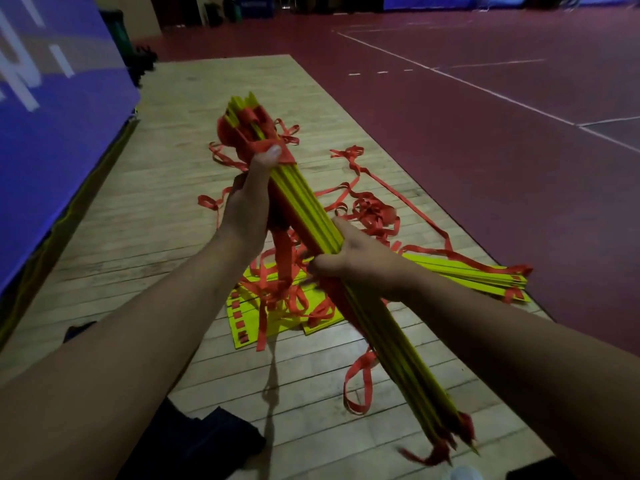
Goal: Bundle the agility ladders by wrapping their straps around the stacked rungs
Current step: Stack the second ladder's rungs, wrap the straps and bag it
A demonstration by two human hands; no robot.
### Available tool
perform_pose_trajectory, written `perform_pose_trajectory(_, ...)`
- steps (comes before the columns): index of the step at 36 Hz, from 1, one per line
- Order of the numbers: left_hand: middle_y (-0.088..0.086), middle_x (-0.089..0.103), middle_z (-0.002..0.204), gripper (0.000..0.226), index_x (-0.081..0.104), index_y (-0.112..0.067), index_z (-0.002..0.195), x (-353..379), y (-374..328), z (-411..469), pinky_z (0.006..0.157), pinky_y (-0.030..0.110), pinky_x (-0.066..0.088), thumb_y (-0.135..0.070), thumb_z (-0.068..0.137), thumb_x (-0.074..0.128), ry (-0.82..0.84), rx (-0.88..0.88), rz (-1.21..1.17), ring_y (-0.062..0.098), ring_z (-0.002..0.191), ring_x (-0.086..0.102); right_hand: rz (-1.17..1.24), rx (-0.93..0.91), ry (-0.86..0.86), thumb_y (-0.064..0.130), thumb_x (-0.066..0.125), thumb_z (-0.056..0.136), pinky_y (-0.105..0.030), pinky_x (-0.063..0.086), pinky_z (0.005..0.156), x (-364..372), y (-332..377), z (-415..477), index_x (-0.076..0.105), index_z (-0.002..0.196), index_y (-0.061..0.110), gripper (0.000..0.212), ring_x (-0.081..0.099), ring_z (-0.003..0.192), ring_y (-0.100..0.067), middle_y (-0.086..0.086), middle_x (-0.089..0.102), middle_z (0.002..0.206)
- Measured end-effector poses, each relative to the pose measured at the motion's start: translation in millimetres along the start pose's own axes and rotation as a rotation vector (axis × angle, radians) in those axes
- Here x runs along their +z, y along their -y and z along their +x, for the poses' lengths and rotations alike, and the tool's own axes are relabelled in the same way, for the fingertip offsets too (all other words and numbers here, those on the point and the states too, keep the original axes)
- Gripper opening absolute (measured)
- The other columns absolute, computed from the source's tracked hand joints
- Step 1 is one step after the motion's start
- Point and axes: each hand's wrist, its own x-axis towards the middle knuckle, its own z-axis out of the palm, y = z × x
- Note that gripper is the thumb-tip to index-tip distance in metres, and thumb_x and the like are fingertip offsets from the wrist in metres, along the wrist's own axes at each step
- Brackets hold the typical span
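Right, status: stacked rungs [301, 206] are off the floor, held as one yellow bundle running from 11 o'clock (far end) to 5 o'clock (near end). Left hand [247, 206] is clamped round the bundle near the far end, thumb pressing on the red strap wrap [251, 133] that covers that end. Right hand [360, 261] is clamped round the bundle mid-length, fingers curled under it. The two hands sit well apart along the stack.

Only the far end looks bound. Hanging straps [282, 261] drop from between the hands toward the floor. A loose loop [358, 379] dangles close to the near end, where the rung tips fan slightly and the strap tails are blurred.

Risks, my read:
- Near end is unbound, so rungs could splay or slide out if the right hand relaxes.
- Hanging straps appear to run into the floor tangle [374, 213] at 1 o'clock and over the flat rungs [242, 320] directly below. Pulling slack could drag those along or knot up.
- Lifting the thumb probably lets the wrap unwind; I can't see a tuck or tie.

Second rung stack [478, 277] lies on the wooden floor [156, 188] at 3 o'clock, apparently unwrapped. Red court floor [502, 150] lies beyond, with a blue wall pad [52, 150] at 9 o'clock.
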Motion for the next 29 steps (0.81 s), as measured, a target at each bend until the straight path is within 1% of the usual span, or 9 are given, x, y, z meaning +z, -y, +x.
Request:
perform_pose_trajectory(3,-0.001,0.06,0.081,0.057,0.061,-0.019,0.095,-2.0,0.4,-1.0,0.071,0.033,0.053,-0.066,0.063,0.062,0.084,0.013,-0.004,0.017,0.079,0.063,0.008,-0.024,0.075,0.003,0.067,0.091,-0.026,0.055,0.057,4.0,1.1,-1.1,0.053,0.105,0.013,0.023,0.066,0.063,-0.013,-0.002,0.067,0.079)
perform_pose_trajectory(6,-0.002,0.065,0.076,0.056,0.059,-0.015,0.098,-6.5,-5.7,0.4,0.068,0.032,0.057,-0.062,0.07,0.065,0.18,-0.04,0.039,0.015,0.074,0.068,-0.023,-0.039,0.002,0.002,0.066,0.089,-0.026,0.047,0.05,4.9,1.5,1.9,0.05,0.077,0.015,0.024,0.053,0.049,-0.011,0.006,0.053,0.057)
perform_pose_trajectory(10,0.013,0.069,0.075,0.051,0.062,-0.006,0.099,-14.7,-16.7,5.0,0.059,0.034,0.058,-0.056,0.093,0.054,0.238,-0.248,0.219,0.031,0.067,0.071,-0.197,0.012,-0.198,0.012,0.073,0.085,-0.031,0.046,0.051,1.4,-1.5,7.2,0.056,0.092,0.008,0.019,0.053,0.054,-0.014,-0.002,0.052,0.067)
perform_pose_trajectory(13,0.012,0.06,0.065,0.052,0.063,-0.004,0.094,-10.9,-9.8,-1.1,0.052,0.029,0.051,-0.055,0.091,0.058,0.261,-0.279,0.297,0.027,0.053,0.061,-0.488,0.015,-0.348,0.021,0.076,0.082,-0.035,0.054,0.058,3.8,-4.0,7.4,0.052,0.108,0.011,0.037,0.063,0.07,-0.019,-0.002,0.059,0.084)
perform_pose_trajectory(17,0.001,0.048,0.051,0.044,0.061,-0.011,0.077,1.5,6.0,-7.2,0.049,0.025,0.043,-0.054,0.083,0.07,0.033,-0.215,0.203,0.017,0.044,0.049,-0.716,-0.027,-0.378,0.025,0.078,0.083,-0.035,0.056,0.067,8.4,-6.9,8.0,0.044,0.124,0.016,0.054,0.065,0.085,-0.021,-0.001,0.06,0.098)
perform_pose_trajectory(21,-0.005,0.046,0.046,0.038,0.058,-0.015,0.07,5.4,7.7,-3.3,0.048,0.026,0.037,-0.048,0.085,0.07,-0.105,-0.144,0.092,0.013,0.043,0.045,-0.318,-0.041,-0.188,0.043,0.078,0.083,-0.045,0.061,0.083,-0.9,-3.0,9.6,0.048,0.133,0.016,0.064,0.069,0.095,-0.021,-0.005,0.065,0.113)
perform_pose_trajectory(24,0.006,0.057,0.069,0.044,0.061,-0.018,0.079,0.9,-1.9,-0.1,0.052,0.027,0.039,-0.058,0.067,0.073,-0.072,-0.082,0.023,0.02,0.06,0.055,-0.02,0.024,-0.072,0.06,0.077,0.07,-0.055,0.051,0.102,-10.6,-1.1,5.3,0.049,0.141,0.027,0.083,0.064,0.118,-0.026,-0.006,0.06,0.135)
perform_pose_trajectory(26,0.01,0.059,0.086,0.047,0.062,-0.02,0.088,-4.2,-8.3,1.8,0.068,0.035,0.049,-0.059,0.063,0.071,-0.051,-0.073,-0.024,0.025,0.082,0.06,0.152,0.066,0.055,0.046,0.078,0.075,-0.051,0.054,0.099,-17.4,-3.4,3.6,0.048,0.141,0.025,0.076,0.066,0.115,-0.029,-0.007,0.063,0.131)
perform_pose_trajectory(29,0.013,0.056,0.094,0.056,0.061,-0.017,0.099,-8.8,-11.9,2.9,0.078,0.038,0.053,-0.059,0.063,0.07,0.083,-0.067,-0.096,0.025,0.088,0.061,0.256,0.098,0.252,0.03,0.07,0.085,-0.028,0.057,0.073,-17.9,-4.7,-1.1,0.057,0.118,0.015,0.038,0.069,0.091,-0.019,0.001,0.071,0.097)
